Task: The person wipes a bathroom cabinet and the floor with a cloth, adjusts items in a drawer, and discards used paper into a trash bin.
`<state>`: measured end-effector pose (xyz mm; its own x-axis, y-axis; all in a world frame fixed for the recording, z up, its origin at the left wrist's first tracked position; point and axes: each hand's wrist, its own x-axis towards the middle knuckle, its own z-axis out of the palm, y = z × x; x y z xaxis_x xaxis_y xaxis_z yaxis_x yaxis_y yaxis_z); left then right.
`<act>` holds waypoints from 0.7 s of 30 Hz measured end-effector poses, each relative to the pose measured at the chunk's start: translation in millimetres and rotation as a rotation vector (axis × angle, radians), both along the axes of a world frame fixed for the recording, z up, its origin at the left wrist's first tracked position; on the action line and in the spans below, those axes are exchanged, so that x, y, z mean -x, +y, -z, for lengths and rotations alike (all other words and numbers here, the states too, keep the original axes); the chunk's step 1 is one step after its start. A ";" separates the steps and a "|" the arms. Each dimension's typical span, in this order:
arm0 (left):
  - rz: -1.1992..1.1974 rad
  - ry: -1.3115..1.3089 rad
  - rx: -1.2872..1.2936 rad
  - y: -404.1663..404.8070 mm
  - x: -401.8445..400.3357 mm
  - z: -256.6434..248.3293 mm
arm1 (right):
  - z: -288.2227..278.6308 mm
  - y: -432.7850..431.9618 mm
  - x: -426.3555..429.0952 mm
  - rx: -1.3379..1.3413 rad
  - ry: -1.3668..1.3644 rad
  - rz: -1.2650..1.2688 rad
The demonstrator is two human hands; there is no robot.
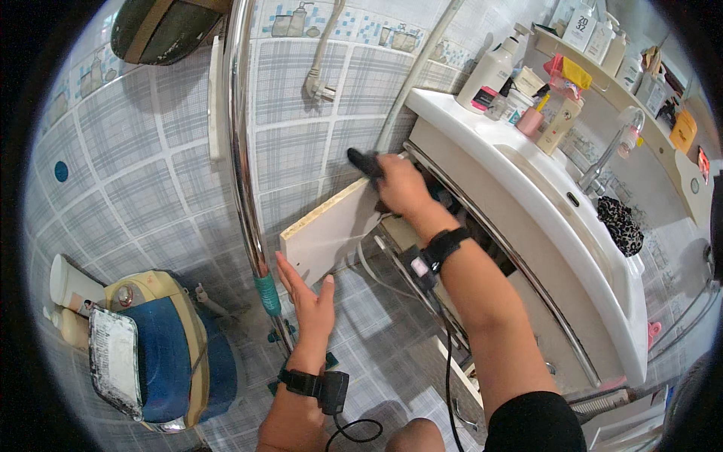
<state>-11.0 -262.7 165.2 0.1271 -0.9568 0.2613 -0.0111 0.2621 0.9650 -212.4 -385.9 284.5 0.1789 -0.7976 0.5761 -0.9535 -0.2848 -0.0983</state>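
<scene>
My right hand is closed around the black handle of a tool at the far end of a pale board. The tool's working end is hidden behind the hand and the board's edge. The board sticks out from the left end of the washbasin cabinet, and its chipped raw edge faces up. At the board's near end, my left hand has its fingers spread, with the fingertips at the board's lower corner; whether they press on it cannot be told.
A chrome pole with green tape stands left of the board. A blue and cream appliance is at the lower left. Bottles line the rim of the white washbasin. Black cables hang from both wrist bands. An open drawer juts out below.
</scene>
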 end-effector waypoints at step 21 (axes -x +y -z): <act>0.002 -0.133 0.030 7.3 -0.9 17.2 | -6.9 34.9 -39.1 -0.087 0.010 0.046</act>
